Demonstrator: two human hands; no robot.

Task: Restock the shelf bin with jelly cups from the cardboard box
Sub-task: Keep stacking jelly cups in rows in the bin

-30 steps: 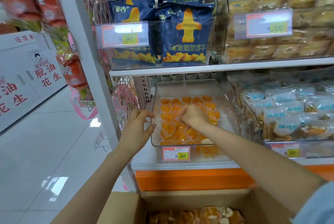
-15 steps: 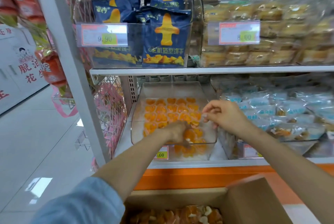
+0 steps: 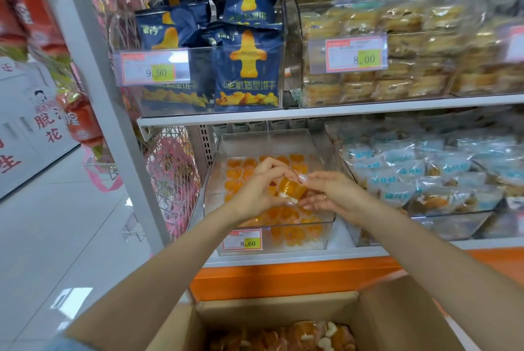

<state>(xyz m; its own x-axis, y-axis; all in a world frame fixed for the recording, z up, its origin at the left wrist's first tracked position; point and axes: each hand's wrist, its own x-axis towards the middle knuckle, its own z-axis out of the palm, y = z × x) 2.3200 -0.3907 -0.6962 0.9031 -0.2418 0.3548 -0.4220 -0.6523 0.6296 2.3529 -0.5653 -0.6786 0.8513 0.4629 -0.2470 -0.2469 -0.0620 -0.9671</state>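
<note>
Seen from the head camera, the left hand [image 3: 256, 192] is curling its fingers round one orange jelly cup [image 3: 290, 188] just above the clear shelf bin [image 3: 329, 227]. The right hand [image 3: 331, 194] is pinching the same cup's edge. More jelly cups [image 3: 234, 164] are lying in the bin, and others are sitting in the open cardboard box [image 3: 397, 311] below.

Bin price tags [image 3: 155, 68] read 9.90, 8.00, 8.60.

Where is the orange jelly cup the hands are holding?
In the head view the jelly cup is mid-picture, held between the left hand and right hand, over the clear shelf bin.
</note>
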